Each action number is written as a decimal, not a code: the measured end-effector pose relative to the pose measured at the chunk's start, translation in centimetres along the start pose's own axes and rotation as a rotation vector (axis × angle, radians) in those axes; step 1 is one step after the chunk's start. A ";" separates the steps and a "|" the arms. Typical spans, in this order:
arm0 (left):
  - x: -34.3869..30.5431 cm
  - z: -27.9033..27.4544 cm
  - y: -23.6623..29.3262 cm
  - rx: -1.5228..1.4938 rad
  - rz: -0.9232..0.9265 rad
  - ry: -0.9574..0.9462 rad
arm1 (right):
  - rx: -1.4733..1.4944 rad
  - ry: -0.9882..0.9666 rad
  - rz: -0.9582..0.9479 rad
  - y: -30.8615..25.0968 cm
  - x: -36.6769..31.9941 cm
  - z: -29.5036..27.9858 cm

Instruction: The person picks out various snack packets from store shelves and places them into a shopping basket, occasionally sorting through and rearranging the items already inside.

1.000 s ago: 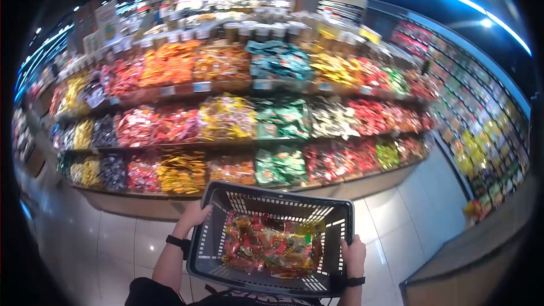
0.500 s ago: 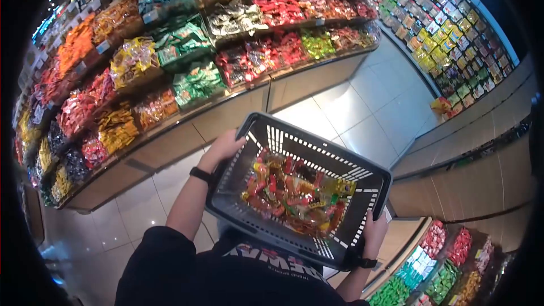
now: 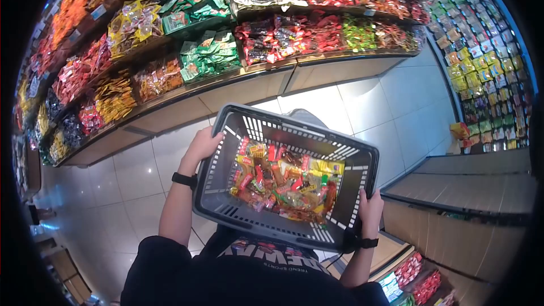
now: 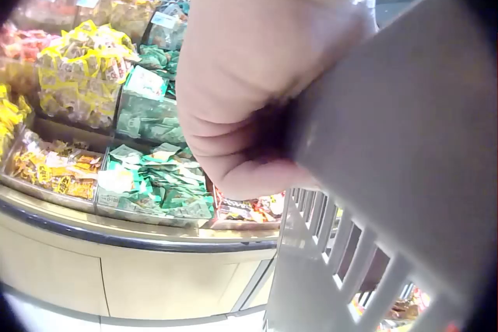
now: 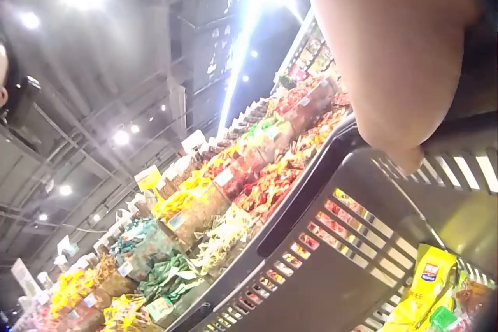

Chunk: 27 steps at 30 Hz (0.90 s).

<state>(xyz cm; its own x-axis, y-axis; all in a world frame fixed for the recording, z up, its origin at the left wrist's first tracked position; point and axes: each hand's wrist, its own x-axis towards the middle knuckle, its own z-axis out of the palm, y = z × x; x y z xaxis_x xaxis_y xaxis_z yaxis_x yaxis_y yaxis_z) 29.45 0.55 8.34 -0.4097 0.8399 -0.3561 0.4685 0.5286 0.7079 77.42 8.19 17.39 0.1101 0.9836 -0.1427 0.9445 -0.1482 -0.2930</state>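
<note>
While the left hand grips the basket, packets lie inside.

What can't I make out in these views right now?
- Left hand: fingertips, left wrist view, hidden behind the basket rim.
- Basket floor: head view, mostly covered by packets.
- Small print on those packets: head view, too small.
- Price labels: head view, too small.
- Shirt lettering: head view, partly hidden by the basket.

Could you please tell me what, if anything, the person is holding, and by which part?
The shopping basket, by the rim at its two short ends: left hand on one, right hand on the other.
</note>
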 end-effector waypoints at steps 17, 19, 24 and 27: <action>16.8 4.4 11.2 0.014 0.112 -0.074 | 0.037 -0.041 0.140 -0.5 15.7 -2.0; 16.9 6.0 13.5 0.040 0.074 -0.077 | 0.060 -0.018 0.110 1.7 17.7 -2.9; 15.6 10.3 22.9 0.077 -0.004 -0.001 | 0.038 -0.010 0.054 9.1 25.2 -5.7; 14.3 14.7 28.1 0.076 0.014 0.064 | 0.062 0.043 0.018 14.3 28.4 -7.8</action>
<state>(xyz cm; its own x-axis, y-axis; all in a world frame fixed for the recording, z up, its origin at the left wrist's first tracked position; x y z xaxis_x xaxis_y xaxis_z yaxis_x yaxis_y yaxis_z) 48.19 29.22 14.16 -0.4505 0.8389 -0.3055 0.5316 0.5270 0.6631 96.44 34.77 16.51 0.1411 0.9841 -0.1081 0.9215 -0.1705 -0.3491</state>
